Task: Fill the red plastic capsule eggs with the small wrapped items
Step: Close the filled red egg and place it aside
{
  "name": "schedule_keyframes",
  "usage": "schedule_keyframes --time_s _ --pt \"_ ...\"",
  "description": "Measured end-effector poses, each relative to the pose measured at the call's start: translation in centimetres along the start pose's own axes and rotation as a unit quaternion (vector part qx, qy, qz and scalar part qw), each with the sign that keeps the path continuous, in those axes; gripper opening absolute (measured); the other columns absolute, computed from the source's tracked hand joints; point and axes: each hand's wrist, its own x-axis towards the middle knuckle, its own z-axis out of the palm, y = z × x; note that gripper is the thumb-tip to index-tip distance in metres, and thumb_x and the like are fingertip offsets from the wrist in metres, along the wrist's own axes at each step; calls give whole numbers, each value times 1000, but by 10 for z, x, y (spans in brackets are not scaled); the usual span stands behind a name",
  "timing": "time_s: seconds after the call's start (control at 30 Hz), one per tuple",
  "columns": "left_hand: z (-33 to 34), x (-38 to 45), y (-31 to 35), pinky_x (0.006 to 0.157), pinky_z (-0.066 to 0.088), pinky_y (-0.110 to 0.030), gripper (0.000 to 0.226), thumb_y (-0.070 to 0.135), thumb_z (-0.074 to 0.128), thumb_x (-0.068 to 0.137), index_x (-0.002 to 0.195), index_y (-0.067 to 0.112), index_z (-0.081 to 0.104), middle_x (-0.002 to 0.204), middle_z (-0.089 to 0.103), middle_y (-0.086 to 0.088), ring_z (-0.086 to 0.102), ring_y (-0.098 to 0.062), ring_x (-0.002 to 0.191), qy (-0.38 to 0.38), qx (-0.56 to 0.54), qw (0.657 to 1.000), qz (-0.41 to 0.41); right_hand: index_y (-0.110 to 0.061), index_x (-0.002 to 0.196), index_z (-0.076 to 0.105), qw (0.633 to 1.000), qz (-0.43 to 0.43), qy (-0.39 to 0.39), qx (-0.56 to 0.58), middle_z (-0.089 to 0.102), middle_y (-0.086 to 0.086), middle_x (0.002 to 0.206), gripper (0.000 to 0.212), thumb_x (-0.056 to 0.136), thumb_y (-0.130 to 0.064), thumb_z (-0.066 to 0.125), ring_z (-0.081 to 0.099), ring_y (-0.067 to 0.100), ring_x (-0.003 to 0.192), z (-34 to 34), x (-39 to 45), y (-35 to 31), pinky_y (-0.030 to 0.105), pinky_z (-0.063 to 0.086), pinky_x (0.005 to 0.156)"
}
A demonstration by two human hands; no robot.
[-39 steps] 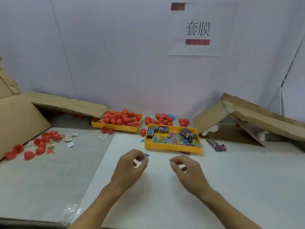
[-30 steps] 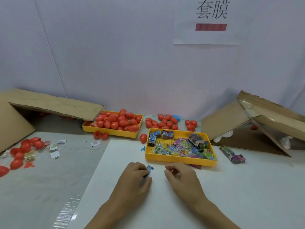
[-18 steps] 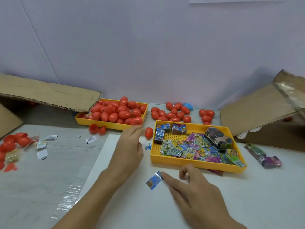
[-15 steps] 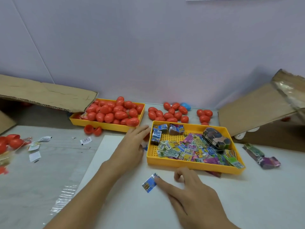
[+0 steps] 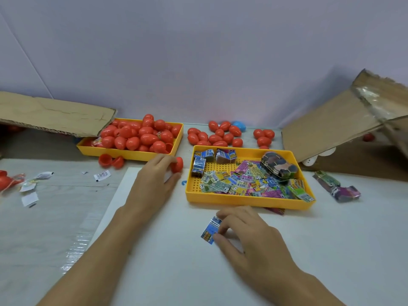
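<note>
My left hand point(image 5: 154, 184) reaches forward and its fingertips curl round a red capsule egg point(image 5: 178, 164) lying between the two yellow trays. My right hand point(image 5: 245, 235) pinches a small blue wrapped packet point(image 5: 210, 230) against the white board, near the front of the packet tray. The right yellow tray point(image 5: 242, 200) holds several colourful wrapped packets point(image 5: 247, 184). The left yellow tray point(image 5: 132, 153) is heaped with red eggs point(image 5: 141, 134).
Loose red eggs point(image 5: 218, 135) and one blue egg point(image 5: 239, 125) lie behind the packet tray. Two open egg halves point(image 5: 110, 161) sit by the left tray. Cardboard flaps point(image 5: 55, 115) point(image 5: 331, 129) stand left and right. Scraps and eggs point(image 5: 13, 182) litter the far left; a wrapped bundle point(image 5: 337, 187) lies right.
The blue packet passed from my left hand to my right, which now pinches it on the board. My left hand reached forward and closed on the red egg. The camera tilted down.
</note>
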Motion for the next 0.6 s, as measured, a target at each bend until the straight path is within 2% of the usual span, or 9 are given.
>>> schedule_keyframes --time_s 0.1,0.2,0.27,0.37,0.47,0.53,0.6 --pt "1 -2 1 74 52 -35 25 9 78 84 107 11 69 107 68 -1 64 -25 94 14 10 1000 13 -30 95 69 1000 -19 -8 13 66 -23 109 10 87 -33 63 54 0 111 0 0 1 26 53 65" --pt "-1 -4 2 76 56 -41 32 5 77 83 113 12 69 109 68 -1 65 -22 92 34 -22 999 -6 -33 108 73 999 -41 -1 -7 69 -24 103 24 85 -30 67 57 2 101 -2 1 1 15 46 60" --pt "-3 -6 4 78 58 -36 45 -3 77 79 121 10 67 110 67 -3 65 -20 93 53 -69 996 2 -31 106 77 997 -72 3 -29 71 -22 101 25 82 -26 69 63 5 93 -2 2 1 12 45 59" --pt "-10 -13 11 78 59 -25 61 -13 76 75 130 10 63 112 64 -5 66 -14 95 58 -181 982 -7 -26 107 78 995 -98 8 -23 73 -18 99 27 82 -22 69 66 8 88 0 2 4 15 51 61" --pt "-18 -23 28 81 60 -25 60 -14 74 78 125 23 66 114 63 0 67 -12 98 49 -312 946 -68 -26 107 77 995 -96 15 -10 71 -17 100 26 84 -22 68 66 8 90 2 2 7 20 54 63" --pt "-22 -30 43 82 60 -29 57 -12 76 79 115 32 72 110 69 4 69 -14 97 46 -409 905 -111 -26 107 76 995 -93 19 -10 70 -16 101 25 84 -23 68 65 9 92 3 1 9 23 55 66" --pt "-23 -37 61 81 59 -26 52 -3 78 74 106 38 76 107 74 5 70 -12 96 35 -494 858 -136 -26 110 75 997 -75 36 4 68 -15 104 28 83 -23 70 64 7 96 2 -1 9 23 54 71"
